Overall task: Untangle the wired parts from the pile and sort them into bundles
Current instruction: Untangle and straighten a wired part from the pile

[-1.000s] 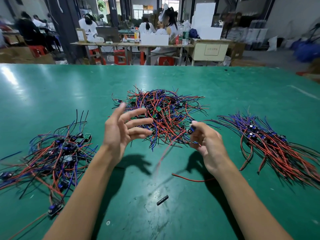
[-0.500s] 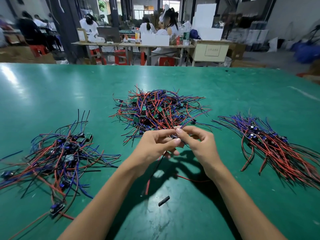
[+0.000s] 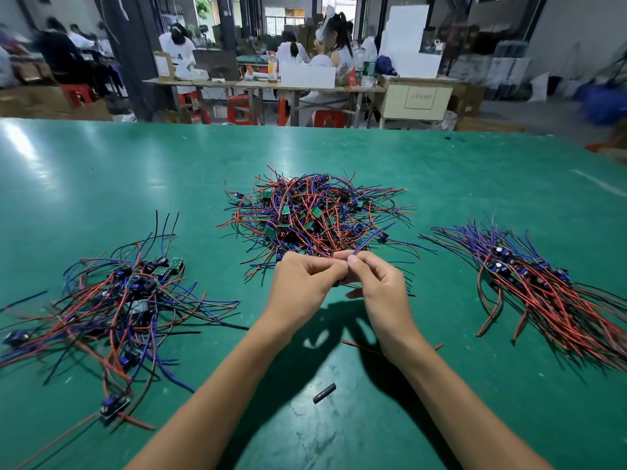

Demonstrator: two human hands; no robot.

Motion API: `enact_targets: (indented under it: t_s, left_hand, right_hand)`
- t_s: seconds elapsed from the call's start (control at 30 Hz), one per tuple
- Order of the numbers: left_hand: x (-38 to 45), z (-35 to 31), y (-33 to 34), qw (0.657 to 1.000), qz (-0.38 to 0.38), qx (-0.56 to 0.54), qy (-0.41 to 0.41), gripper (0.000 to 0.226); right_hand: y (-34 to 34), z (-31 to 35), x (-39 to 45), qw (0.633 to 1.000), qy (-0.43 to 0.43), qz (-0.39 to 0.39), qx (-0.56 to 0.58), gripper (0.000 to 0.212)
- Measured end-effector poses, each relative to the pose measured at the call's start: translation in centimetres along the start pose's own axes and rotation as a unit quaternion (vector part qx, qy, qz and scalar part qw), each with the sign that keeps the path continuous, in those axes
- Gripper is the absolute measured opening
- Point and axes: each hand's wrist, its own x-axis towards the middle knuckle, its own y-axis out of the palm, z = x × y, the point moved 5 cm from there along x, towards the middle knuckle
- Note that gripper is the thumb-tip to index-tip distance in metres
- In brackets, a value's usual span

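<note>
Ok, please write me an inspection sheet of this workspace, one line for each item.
Surface: green table, scuffed near the front edge.
Job's things: tangled pile in the middle; loose spread on the left; aligned bundle on the right.
Clutter: short black piece and a stray red wire near the forearms.
Hands: left hand and right hand meet, both pinching a blue wire.
Cables: nothing seen apart from the parts' wires.
Surroundings: seated workers, benches, red stools behind.
</note>
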Motion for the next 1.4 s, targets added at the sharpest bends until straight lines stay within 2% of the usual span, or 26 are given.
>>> enact_targets:
  t_s: [0.2,0.43,0.5,0.53,0.6,0.63,0.67,0.73,0.77,0.83,0.9,0.97,1.07,1.17,1.23,1.4]
  left_hand:
    - [-0.1,0.2,0.9,0.998,0.062,0.013,-0.031,0.018]
    - [-0.6,0.3,1.8,0.986,0.153,0.022,-0.060,0.019]
    - [-0.8,0.3,2.0,0.984,0.166,0.012,-0.071,0.021]
    - [-0.9,0.3,2.1,0.981,0.176,0.002,-0.081,0.022]
    - [-1.0,0.3,2.2,0.975,0.193,-0.022,-0.106,0.022]
    - [-1.0,0.3,2.0,0.974,0.193,-0.032,-0.114,0.022]
    - [-0.9,0.4,1.7,0.974,0.187,-0.040,-0.118,0.021]
    - [-0.5,0.4,1.0,0.979,0.165,-0.052,-0.112,0.022]
    - [-0.3,0.3,0.7,0.981,0.155,-0.060,-0.105,0.023]
    - [-0.2,0.4,0.5,0.982,0.141,-0.074,-0.098,0.025]
    - [-0.1,0.5,0.3,0.982,0.140,-0.074,-0.101,0.028]
    - [0.0,0.7,0.0,0.982,0.151,-0.061,-0.099,0.031]
    - [0.6,0.8,-0.9,0.988,0.143,0.018,-0.048,0.019]
    - [1.3,1.0,-2.0,0.980,0.130,0.148,0.001,0.015]
    - [1.6,1.3,-2.6,0.980,0.133,0.148,-0.006,0.017]
    - [2.0,1.4,-4.2,0.977,0.097,0.188,-0.002,0.017]
  right_hand:
    - [-1.4,-0.8,0.9,0.991,0.057,-0.092,0.083,0.028]
    - [-5.3,-1.3,2.0,0.971,0.074,-0.228,0.019,0.028]
    - [-5.9,-0.5,1.4,0.958,0.020,-0.279,-0.063,0.026]
    - [-6.1,0.4,1.0,0.940,-0.043,-0.310,-0.138,0.025]
    - [-6.3,2.3,0.0,0.880,-0.185,-0.355,-0.254,0.024]
    - [-6.4,2.8,-0.2,0.868,-0.230,-0.359,-0.255,0.025]
    - [-6.6,3.0,0.1,0.888,-0.241,-0.336,-0.201,0.024]
    - [-6.1,2.4,1.2,0.963,-0.155,-0.218,-0.009,0.022]
    - [-5.1,1.8,1.6,0.984,-0.093,-0.139,0.057,0.022]
    - [-2.9,0.7,1.5,0.997,-0.004,-0.015,0.081,0.025]
    - [-1.5,0.2,1.1,0.998,-0.001,0.021,0.066,0.030]
    - [-1.7,0.2,1.0,0.999,-0.034,-0.007,0.031,0.039]
    - [-3.3,0.4,1.2,0.995,-0.031,-0.089,0.018,0.040]
    - [-4.6,0.3,1.4,0.984,0.015,-0.161,0.078,0.039]
    - [-5.4,0.0,1.6,0.970,0.051,-0.195,0.136,0.038]
    - [-5.6,-0.4,1.5,0.965,0.076,-0.194,0.159,0.038]
